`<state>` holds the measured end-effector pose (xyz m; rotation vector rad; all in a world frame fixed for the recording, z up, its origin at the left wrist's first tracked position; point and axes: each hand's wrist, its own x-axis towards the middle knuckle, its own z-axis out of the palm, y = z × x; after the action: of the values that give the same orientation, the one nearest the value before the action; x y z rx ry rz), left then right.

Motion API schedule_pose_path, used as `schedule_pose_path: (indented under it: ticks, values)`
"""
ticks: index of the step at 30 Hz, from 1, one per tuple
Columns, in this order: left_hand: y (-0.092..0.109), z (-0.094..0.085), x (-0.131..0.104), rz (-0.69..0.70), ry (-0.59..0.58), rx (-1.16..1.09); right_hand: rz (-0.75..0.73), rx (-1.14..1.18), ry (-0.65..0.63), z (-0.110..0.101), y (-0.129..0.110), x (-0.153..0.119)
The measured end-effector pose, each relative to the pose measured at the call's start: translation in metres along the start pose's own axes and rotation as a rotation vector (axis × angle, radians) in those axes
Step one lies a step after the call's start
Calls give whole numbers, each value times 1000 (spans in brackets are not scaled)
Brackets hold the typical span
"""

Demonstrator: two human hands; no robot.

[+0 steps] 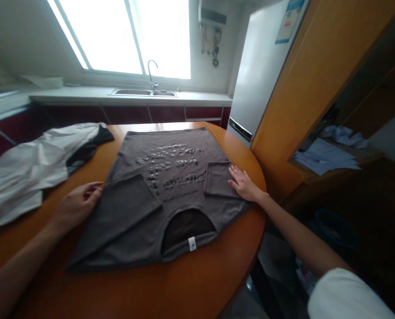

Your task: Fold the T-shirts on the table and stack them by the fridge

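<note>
If you want crisp folds, imo smooth left to right, keeping both folded-in sleeves (127,199) square on the dark grey fabric T-shirt (170,186) with shiny lettering, lying collar-near on the orange-brown wooden surface (217,261). Left hand (79,204) is at its left edge, half curled, can't tell if that grip pinches cloth; right hand (244,184) is palm-down on the right sleeve, grip spread, holding nothing.

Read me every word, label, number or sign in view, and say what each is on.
Nothing reads clearly.
Grey shirt: print in several lines, too blurred to read.
White neck label: too small to read.
Fridge sticker: too blurred to read.
Papers: no legible writing.
</note>
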<state>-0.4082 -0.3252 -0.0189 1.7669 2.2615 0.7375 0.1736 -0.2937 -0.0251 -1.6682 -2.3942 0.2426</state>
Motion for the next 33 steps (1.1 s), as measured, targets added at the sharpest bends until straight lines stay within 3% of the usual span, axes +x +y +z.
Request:
schedule_pose_path:
  ticks: [4,7,9,13,15,19,23,25,28,31,33]
  values:
    - [-7,4,4,2,20,-15,13,7,69,-16,1,7]
    - [1,-2,-4,10,47,-23,6,35,178,-28,-7,15]
    - [12,-8,-14,34,55,-72,-32,29,194,-20,-15,15]
    - [25,-16,-26,60,110,-182,-115,-73,66,14,-19,14]
    - [24,-17,-28,69,127,-226,-133,-90,118,18,-14,19]
    - [29,-19,-37,173,179,-252,-171,-23,208,-10,-21,42]
    - [48,-11,-51,434,99,-183,-189,21,229,-32,-61,66]
    - [56,-3,-58,487,43,-108,-156,14,211,-23,-82,75]
    - [57,9,-62,449,-74,79,-39,-45,147,12,-102,81]
    - [53,15,-62,408,-216,212,2,-76,46,44,-106,81]
    - [52,15,-61,406,-228,240,-20,-68,85,52,-104,80]
